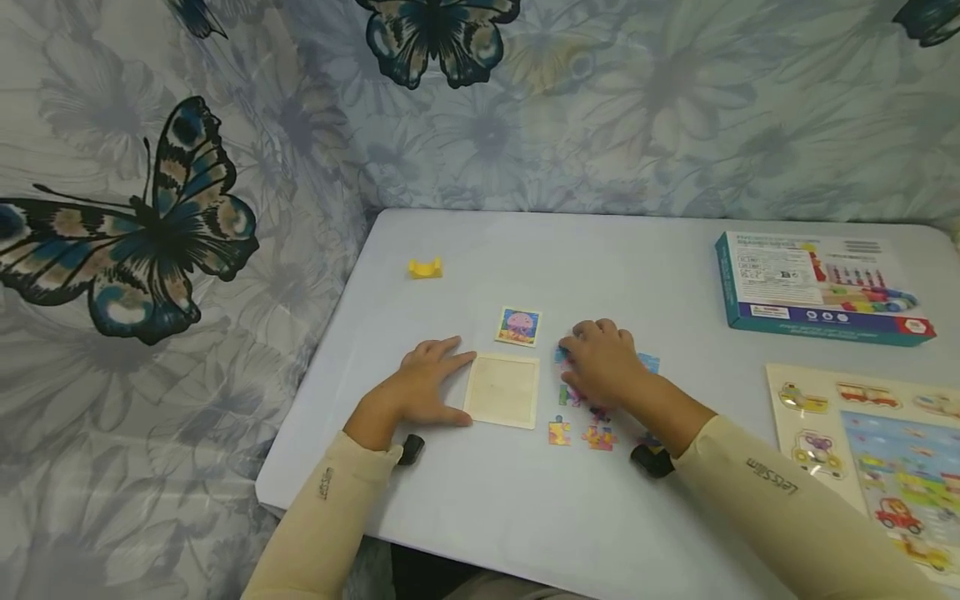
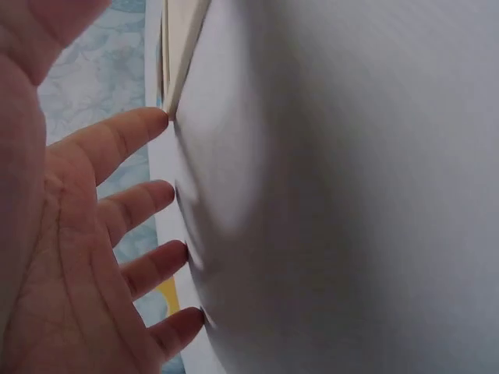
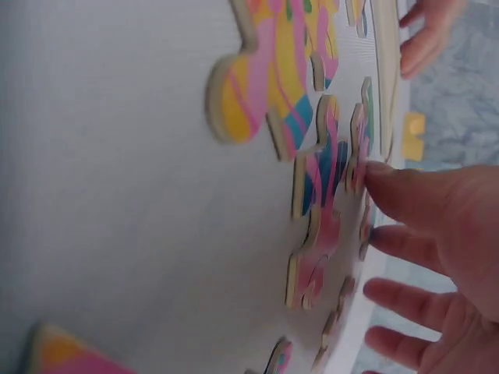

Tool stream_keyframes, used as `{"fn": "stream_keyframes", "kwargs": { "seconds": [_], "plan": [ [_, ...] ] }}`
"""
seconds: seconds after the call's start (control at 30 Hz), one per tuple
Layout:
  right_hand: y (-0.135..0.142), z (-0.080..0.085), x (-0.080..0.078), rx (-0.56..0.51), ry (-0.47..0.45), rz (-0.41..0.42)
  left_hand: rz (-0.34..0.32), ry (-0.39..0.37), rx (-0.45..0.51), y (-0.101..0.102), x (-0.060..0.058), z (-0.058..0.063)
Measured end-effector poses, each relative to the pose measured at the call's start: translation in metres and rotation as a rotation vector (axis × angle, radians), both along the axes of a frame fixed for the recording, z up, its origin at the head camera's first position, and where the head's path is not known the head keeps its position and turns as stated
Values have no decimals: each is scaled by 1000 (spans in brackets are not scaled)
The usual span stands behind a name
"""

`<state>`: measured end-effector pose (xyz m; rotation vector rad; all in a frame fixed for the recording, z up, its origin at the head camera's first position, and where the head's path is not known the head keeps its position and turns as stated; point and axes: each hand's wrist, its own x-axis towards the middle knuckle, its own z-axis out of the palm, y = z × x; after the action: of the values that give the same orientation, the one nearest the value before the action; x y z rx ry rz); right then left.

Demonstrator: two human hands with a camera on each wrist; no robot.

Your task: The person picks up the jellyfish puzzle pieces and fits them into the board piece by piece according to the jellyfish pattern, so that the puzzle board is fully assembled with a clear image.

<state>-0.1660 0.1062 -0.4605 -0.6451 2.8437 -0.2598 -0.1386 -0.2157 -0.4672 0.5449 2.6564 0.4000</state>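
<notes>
My left hand point(image 1: 427, 383) rests on the table with fingers spread. Its index fingertip and thumb are at the left side of a shallow square wooden puzzle tray point(image 1: 502, 390), whose inside is bare. In the left wrist view, that index fingertip meets the corner of the tray point(image 2: 184, 62). Over a group of colourful jigsaw pieces point(image 1: 558, 431) lies my right hand point(image 1: 603, 362), partly hiding them. Seen from the right wrist, its thumb touches one upright-looking pink and green piece point(image 3: 357, 148), and the other fingers extend down among more pieces. Behind the tray sits a small square picture card point(image 1: 518, 327).
A yellow curved block point(image 1: 426, 268) lies at the back left of the white table point(image 1: 600, 517). At the back right is a teal and white crayon box point(image 1: 825, 287). A wooden board with vehicle pictures point(image 1: 813, 417) covers the right front.
</notes>
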Motion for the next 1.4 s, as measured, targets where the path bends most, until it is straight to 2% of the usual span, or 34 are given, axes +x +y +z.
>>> {"fn": "stream_keyframes", "kwargs": {
  "seconds": [0.17,0.4,0.5,0.6,0.67,0.77,0.93,1.1,1.27,1.4],
  "plan": [
    [1,4,-6,-101,14,2,-10,10,-11,0,-4,-1],
    [-2,19,-18,-178,-156,-21,9,21,0,11,-3,3],
    [-6,25,-24,-216,-172,-27,20,23,-16,14,-2,4],
    [-20,25,-28,-311,-231,-25,31,16,-39,15,-1,5],
    [-36,19,-29,-363,-287,-11,37,11,-47,15,-1,6],
    [-61,9,-28,-385,-347,33,42,2,-47,13,-1,6],
    [-91,-1,-24,-332,-245,95,37,-5,-28,10,-1,4],
    [-103,-1,-24,-279,-162,98,33,3,-22,7,-1,2],
    [-103,1,-26,-237,-131,115,31,12,-39,8,-2,1],
    [-89,9,-28,-271,-120,85,32,11,-57,8,-2,2]
  ]
}}
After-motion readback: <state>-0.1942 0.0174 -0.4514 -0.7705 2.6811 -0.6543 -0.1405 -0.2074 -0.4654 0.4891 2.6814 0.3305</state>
